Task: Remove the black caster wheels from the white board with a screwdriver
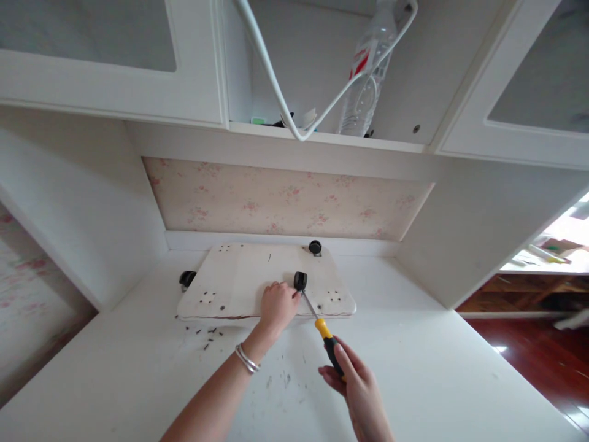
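Observation:
A white board (271, 270) with rounded corners lies on the white desktop, with small screw holes near its corners. My left hand (278, 304) is over its front edge, fingers curled and pinching a small black caster wheel (300, 280) by its base. My right hand (352, 374) is wrapped round the yellow and black handle of a screwdriver (326, 334). The screwdriver's tip meets the base of that caster; the exact contact is too small to make out. Another caster (315, 247) stands at the board's back right corner.
Several dark screws (209, 334) lie scattered before the board's left front. A further black caster (186, 279) rests by its left edge. Overhead, a white cable (271, 67) hangs from a shelf holding a clear plastic bottle (368, 73). Side panels flank the desk.

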